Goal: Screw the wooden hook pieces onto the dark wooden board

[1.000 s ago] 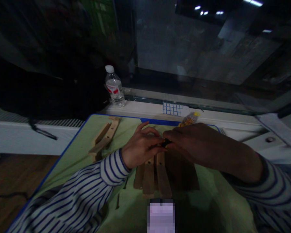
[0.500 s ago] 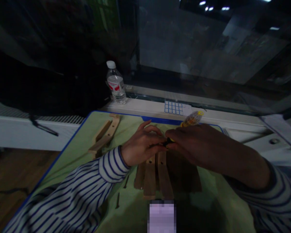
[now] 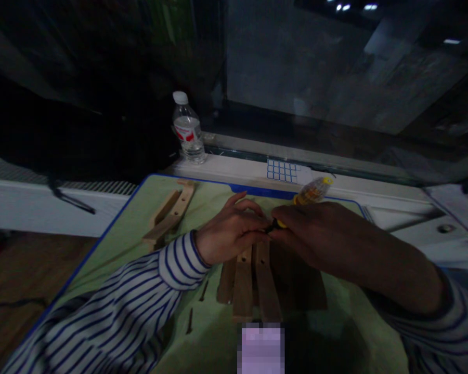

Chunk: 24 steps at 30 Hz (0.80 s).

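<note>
My right hand [image 3: 327,228] is closed around a screwdriver [image 3: 314,191] with a clear and yellow handle, its butt poking out to the upper right. The black front end of the tool points left, to the fingertips of my left hand [image 3: 232,228]. That hand's thumb and index finger pinch together there; what lies between them is too small and dark to make out. Under both hands, two light wooden legs [image 3: 243,293] with holes lie side by side on a darker wooden piece [image 3: 306,285]. My hands hide their far ends.
Two screws [image 3: 190,321] lie left of the wood. A second pair of joined wooden parts [image 3: 175,213] rests at the back left of the green-covered table [image 3: 120,234]. A water bottle [image 3: 189,130] and a blue-gridded card [image 3: 281,171] are on the window sill.
The view has shifted slightly. Both hands keep nearly the same pose at the screwdriver's front end, and the wooden parts lie as before.
</note>
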Motion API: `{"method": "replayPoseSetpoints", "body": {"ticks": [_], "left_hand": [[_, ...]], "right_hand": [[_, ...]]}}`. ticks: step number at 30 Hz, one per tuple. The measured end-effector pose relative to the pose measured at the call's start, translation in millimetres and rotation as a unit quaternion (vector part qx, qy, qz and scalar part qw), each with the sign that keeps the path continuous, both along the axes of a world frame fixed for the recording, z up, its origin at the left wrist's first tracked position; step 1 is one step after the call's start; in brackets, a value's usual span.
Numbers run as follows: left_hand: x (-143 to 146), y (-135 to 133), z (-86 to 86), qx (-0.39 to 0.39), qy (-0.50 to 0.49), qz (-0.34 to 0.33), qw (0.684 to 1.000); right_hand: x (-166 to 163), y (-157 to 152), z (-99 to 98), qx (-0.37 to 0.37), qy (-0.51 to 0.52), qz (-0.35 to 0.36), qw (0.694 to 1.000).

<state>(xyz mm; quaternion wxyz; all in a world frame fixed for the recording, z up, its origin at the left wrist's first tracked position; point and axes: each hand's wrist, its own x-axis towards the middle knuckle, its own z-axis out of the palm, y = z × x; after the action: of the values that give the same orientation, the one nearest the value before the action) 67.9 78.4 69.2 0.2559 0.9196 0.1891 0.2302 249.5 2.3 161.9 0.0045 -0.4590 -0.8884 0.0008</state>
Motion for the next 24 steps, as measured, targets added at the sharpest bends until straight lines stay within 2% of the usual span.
{"method": "replayPoseSetpoints", "body": {"ticks": [4, 8, 11, 17, 24], "left_hand": [[0.8, -3.0, -0.3, 0.022, -0.013, 0.026, 0.999], [3.1, -11.5, 2.0, 0.074, -0.064, 0.073, 0.993], [6.3, -19.2, 3.4, 0.084, -0.093, 0.088, 0.988], [9.0, -25.2, 3.0, 0.107, -0.081, 0.145, 0.98], [6.0, -20.4, 2.9, 0.122, -0.067, 0.156, 0.978]], "right_hand": [[3.2, 0.4, -1.0, -0.011, 0.008, -0.003, 1.0], [6.2, 1.5, -0.6, -0.018, 0.012, -0.001, 1.0], [5.8, 2.2, 0.1, -0.02, 0.003, 0.0, 1.0], [2.4, 2.1, 3.0, -0.01, -0.016, -0.008, 1.0], [6.4, 2.0, 9.4, 0.018, -0.037, 0.017, 0.999]]}}
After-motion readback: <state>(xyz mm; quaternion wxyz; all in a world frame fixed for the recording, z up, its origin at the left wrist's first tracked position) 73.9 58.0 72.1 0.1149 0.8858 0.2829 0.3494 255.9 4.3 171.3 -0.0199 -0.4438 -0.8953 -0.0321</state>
